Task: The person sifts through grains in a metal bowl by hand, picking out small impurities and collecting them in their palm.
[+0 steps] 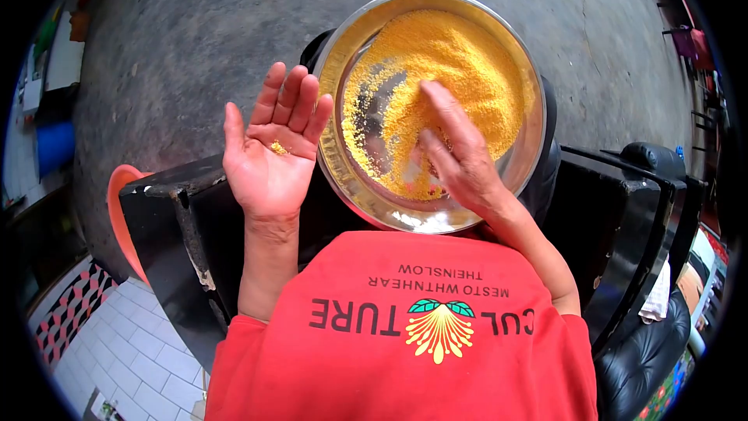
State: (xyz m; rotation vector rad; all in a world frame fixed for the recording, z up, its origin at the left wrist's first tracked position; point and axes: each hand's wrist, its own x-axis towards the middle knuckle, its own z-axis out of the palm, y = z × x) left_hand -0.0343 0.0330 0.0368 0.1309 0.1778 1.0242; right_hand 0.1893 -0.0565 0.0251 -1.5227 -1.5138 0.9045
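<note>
A wide metal basin [538, 144] rests on my lap, with yellow grain [483, 54] spread over its bottom and heaped at the upper right. Bare metal shows through at its left side. My left hand [276, 140] is palm up beside the basin's left rim, fingers extended, with a small pinch of yellow grains lying on the palm. Inside the basin, my right hand [460, 152] reaches down over the grain with its fingers apart, and the fingertips touch or hover just above it. Nothing shows gripped in it.
Black chair arms flank me on the left [167, 218] and right [608, 203]. An orange rounded object [121, 203] stands beyond the left chair arm. Grey concrete floor [210, 23] extends ahead, and white tiles [144, 351] lie at the lower left.
</note>
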